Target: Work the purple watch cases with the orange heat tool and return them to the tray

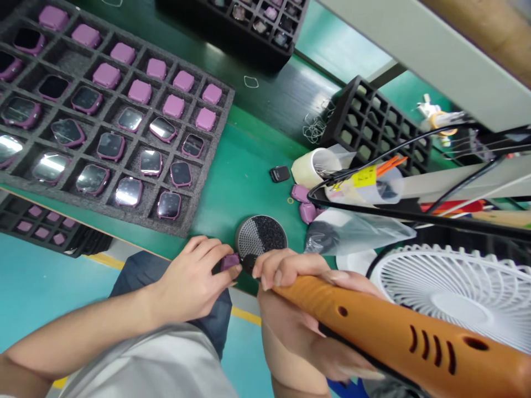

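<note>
My left hand (pixel 197 276) pinches a small purple smartwatch case (pixel 230 262) at the front edge of the green table. In my right hand (pixel 294 304) is an orange electric screwdriver (pixel 373 315), its body slanting down to the right. The driver's dark tip end (pixel 249 263) reaches toward the watch case; whether it touches is hidden by my fingers. Just behind both hands stands a round dish (pixel 248 237) with a perforated grey half and a half covered in tiny black pieces, probably screws.
A grey foam tray (pixel 188 218) of purple watches fills the left. Loose purple cases (pixel 307 212), a black watch piece (pixel 280 173), a white cup (pixel 307 168) and a clear plastic bag (pixel 357 229) lie right. A white fan (pixel 460 304) and black cable (pixel 415 213) crowd the right side.
</note>
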`<action>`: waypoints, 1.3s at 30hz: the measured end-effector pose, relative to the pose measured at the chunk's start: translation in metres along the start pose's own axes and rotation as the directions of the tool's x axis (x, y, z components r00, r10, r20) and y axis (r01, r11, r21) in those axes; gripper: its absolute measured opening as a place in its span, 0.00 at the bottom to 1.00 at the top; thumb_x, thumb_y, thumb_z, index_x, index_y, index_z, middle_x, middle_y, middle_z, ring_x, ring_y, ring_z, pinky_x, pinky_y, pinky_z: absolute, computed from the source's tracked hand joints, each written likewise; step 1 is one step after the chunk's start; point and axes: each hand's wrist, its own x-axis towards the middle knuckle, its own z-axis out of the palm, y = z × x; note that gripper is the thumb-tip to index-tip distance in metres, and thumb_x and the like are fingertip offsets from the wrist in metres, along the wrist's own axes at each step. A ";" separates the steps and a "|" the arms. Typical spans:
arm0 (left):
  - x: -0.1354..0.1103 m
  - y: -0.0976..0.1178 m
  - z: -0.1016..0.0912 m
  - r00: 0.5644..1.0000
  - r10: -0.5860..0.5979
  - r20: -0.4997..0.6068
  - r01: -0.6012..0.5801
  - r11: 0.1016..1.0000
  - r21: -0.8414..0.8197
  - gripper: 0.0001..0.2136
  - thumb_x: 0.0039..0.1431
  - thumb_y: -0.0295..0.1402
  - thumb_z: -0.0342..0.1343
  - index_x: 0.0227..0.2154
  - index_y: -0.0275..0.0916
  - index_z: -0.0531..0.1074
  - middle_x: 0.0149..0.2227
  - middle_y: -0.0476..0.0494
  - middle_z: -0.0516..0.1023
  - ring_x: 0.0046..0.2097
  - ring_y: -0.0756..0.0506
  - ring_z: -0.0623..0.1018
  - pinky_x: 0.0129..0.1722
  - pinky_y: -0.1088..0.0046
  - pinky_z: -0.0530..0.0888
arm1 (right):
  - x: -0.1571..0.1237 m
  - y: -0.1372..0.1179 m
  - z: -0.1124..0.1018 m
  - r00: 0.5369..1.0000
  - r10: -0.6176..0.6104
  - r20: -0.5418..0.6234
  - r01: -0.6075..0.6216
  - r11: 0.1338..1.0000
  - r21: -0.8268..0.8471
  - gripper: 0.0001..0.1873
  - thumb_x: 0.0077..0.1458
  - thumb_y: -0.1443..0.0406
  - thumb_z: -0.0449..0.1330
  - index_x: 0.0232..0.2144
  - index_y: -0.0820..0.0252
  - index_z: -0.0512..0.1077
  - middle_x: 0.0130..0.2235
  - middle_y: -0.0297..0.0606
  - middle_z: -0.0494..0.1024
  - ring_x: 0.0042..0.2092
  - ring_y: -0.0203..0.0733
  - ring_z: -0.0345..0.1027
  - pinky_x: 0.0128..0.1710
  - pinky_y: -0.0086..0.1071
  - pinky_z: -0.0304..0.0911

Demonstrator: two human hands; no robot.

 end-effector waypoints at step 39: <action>-0.001 -0.001 0.002 1.000 -0.030 -0.002 0.030 0.999 -0.017 0.12 0.73 0.32 0.61 0.55 0.41 0.79 0.56 0.35 0.81 0.56 0.36 0.78 0.57 0.51 0.76 | -0.001 0.011 0.002 1.000 -0.029 0.001 0.029 0.999 0.046 0.33 0.68 0.35 0.49 0.54 0.46 0.77 0.33 0.34 0.76 0.29 0.44 0.70 0.24 0.42 0.67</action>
